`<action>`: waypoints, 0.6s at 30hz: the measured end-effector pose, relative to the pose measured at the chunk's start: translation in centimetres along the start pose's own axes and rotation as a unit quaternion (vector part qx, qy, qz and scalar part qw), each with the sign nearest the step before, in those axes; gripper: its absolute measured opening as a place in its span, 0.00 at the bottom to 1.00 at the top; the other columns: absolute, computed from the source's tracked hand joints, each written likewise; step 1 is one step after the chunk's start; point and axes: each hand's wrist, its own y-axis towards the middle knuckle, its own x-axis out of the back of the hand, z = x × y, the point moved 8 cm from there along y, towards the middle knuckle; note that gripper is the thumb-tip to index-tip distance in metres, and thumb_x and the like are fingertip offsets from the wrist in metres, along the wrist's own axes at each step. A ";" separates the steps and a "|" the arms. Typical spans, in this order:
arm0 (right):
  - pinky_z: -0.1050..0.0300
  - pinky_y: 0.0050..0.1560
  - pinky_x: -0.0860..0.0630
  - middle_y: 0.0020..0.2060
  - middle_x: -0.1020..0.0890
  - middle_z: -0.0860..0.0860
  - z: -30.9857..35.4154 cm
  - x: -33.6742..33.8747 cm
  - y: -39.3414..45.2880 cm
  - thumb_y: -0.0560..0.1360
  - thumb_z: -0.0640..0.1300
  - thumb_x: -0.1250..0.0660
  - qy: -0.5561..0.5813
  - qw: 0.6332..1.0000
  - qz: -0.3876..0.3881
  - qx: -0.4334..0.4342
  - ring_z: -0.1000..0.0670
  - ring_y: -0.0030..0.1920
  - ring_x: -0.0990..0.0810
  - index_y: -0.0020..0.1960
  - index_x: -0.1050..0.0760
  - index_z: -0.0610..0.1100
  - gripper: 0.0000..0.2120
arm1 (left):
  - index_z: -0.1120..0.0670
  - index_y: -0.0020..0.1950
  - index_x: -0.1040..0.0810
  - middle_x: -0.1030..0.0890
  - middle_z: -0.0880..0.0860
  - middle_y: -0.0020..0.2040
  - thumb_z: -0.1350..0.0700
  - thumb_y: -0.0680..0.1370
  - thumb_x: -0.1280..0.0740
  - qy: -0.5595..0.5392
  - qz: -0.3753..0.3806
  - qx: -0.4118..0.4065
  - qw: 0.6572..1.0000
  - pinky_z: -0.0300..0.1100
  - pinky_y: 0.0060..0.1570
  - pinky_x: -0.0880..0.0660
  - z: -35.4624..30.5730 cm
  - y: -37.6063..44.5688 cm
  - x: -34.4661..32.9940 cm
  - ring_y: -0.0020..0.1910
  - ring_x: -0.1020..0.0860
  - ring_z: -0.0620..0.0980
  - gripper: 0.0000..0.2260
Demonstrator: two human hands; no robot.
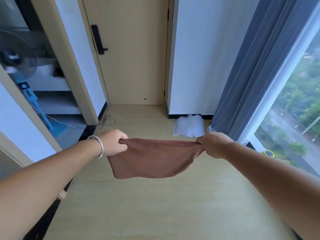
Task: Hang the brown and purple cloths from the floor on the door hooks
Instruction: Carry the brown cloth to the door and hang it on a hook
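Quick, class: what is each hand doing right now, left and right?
Left hand: fingers closed on one corner of the brown cloth.
Right hand: fingers closed on its other corner.

Bare forearms, a silver bangle [97, 146] on the left wrist.

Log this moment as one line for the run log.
left hand: grips brown cloth | right hand: grips cloth | cloth: stretched between hands, off floor | door: ahead, shut | purple cloth: not seen
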 end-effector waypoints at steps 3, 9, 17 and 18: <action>0.55 0.39 0.30 0.36 0.32 0.54 -0.8 6.8 -1.6 0.73 0.33 0.45 -0.012 1.000 -0.024 -0.002 0.47 0.43 0.26 0.54 0.28 0.48 0.16 | 0.49 0.33 0.28 0.24 0.45 0.34 0.47 0.75 0.37 0.088 -0.077 -0.021 0.993 0.41 0.33 0.36 -1.7 -1.3 7.6 0.38 0.25 0.48 0.12; 0.56 0.38 0.35 0.36 0.32 0.54 -0.8 17.9 -4.7 0.74 0.35 0.45 -0.016 0.996 -0.087 -0.019 0.47 0.41 0.29 0.50 0.30 0.49 0.12 | 0.45 0.46 0.25 0.20 0.45 0.44 0.44 0.76 0.35 0.158 -0.158 -0.008 0.975 0.43 0.42 0.29 -2.7 -3.8 18.1 0.45 0.22 0.51 0.06; 0.56 0.38 0.30 0.48 0.21 0.50 0.4 26.0 -7.0 0.74 0.34 0.47 -0.032 0.987 -0.141 -0.069 0.46 0.46 0.23 0.54 0.26 0.48 0.17 | 0.46 0.64 0.26 0.20 0.46 0.56 0.35 0.71 0.34 0.207 -0.152 0.036 0.966 0.41 0.43 0.27 -0.4 -5.6 25.2 0.53 0.22 0.50 0.25; 0.57 0.38 0.31 0.48 0.21 0.50 0.6 26.6 -7.1 0.74 0.34 0.47 -0.032 0.986 -0.145 -0.074 0.47 0.46 0.23 0.54 0.26 0.49 0.17 | 0.45 0.59 0.24 0.19 0.45 0.52 0.36 0.71 0.35 0.208 -0.150 0.033 0.966 0.41 0.43 0.26 -0.3 -5.9 25.8 0.50 0.21 0.49 0.21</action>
